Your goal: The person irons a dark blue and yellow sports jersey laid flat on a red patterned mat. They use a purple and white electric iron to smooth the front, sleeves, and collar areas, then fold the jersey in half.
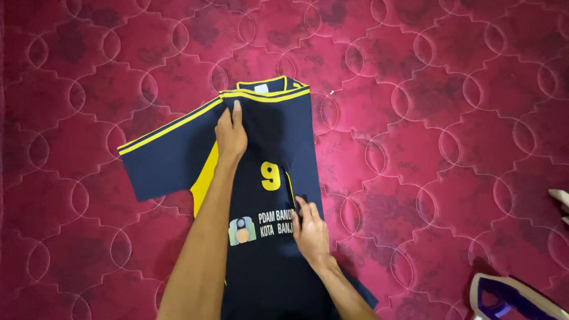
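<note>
Fingers [236, 114] of left hand [230, 137] flat, extended, pressing navy jersey [269, 237] near collar; right hand [311, 232] fingers flat on folded right edge. Nothing grasped. Jersey lies on red mattress [427, 118]. Advice: keep palms flat, smooth crease evenly along fold.

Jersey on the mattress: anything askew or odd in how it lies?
The navy jersey is lopsided: its right side is folded in under the right hand, while the left sleeve sticks out flat. Left hand presses near the collar.
</note>
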